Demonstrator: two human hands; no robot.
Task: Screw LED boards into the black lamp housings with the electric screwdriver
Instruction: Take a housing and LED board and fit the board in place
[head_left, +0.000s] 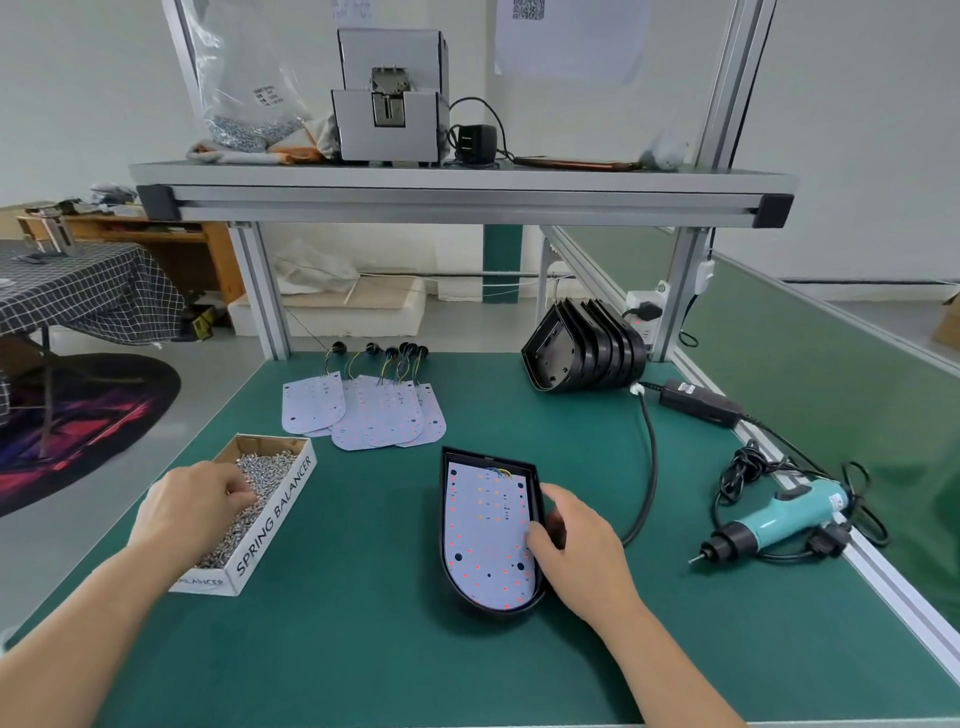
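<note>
Left hand (195, 501) is curled on screws (270, 464) in the near-left box (276, 519), while the housing (488, 457) and its board (485, 525) are gripped steady by the right hand (582, 545) for fastening.

screw box (275, 512) left | housing (493, 614) holding board (483, 530) centre | spare boards (384, 415) behind | housing stack (582, 353) rear-right | screwdriver (779, 519) far right

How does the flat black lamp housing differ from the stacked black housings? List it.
The flat black lamp housing lies open side up holding a white LED board; the stacked black housings stand on edge, nested. The right hand grips the flat one; the stack is untouched. Both are black, round-ended.
</note>
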